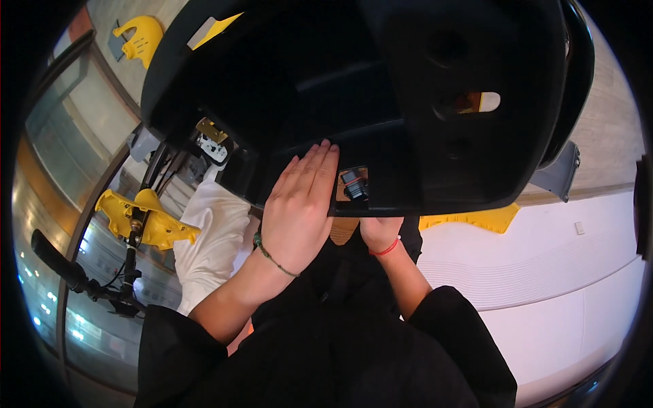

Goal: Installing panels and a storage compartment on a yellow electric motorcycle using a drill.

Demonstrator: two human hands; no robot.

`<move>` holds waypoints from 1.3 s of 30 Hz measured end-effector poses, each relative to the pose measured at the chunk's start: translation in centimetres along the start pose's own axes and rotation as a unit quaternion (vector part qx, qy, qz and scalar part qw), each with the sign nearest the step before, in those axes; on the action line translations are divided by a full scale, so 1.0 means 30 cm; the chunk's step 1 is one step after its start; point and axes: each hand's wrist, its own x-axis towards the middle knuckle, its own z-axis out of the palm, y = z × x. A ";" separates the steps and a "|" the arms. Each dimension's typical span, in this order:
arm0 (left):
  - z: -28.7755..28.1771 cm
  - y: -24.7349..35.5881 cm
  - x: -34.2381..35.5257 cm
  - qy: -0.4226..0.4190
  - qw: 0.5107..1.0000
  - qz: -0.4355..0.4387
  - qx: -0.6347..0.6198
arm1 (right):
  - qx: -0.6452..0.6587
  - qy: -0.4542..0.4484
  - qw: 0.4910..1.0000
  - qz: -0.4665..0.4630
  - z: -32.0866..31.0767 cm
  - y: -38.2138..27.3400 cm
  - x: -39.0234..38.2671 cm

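Note:
A large black moulded plastic piece (462, 177) fills the upper view above me. My left hand (299, 190) lies flat on its near wall, fingers straight and side by side, just left of a small square opening where a black connector (355, 190) with a red ring shows. My right hand (379, 231) is under the near edge of the piece, beside that opening; its fingers are hidden, so what they hold is unclear.
At left are a handlebar assembly (81, 279) with a yellow moulded cover (122, 214), a glass partition (71, 136) and white fabric, like a trouser leg (211, 238). Yellow panels (139, 37) lie at upper left and behind the black piece's right side (476, 219), near a grey part (561, 173).

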 end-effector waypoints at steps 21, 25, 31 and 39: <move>-0.064 0.026 -0.016 -0.020 1.000 0.016 -0.002 | 0.134 -0.110 0.984 0.029 0.072 -0.003 0.034; -0.064 0.027 -0.017 -0.029 1.000 0.012 -0.006 | 0.117 -0.101 0.988 0.025 0.069 -0.014 0.029; -0.057 0.028 -0.018 -0.033 0.999 0.008 -0.008 | 0.099 -0.083 0.992 0.013 0.052 -0.005 0.074; -0.052 0.028 -0.022 -0.041 0.999 -0.012 -0.012 | 0.065 -0.056 0.996 0.000 0.022 -0.030 0.064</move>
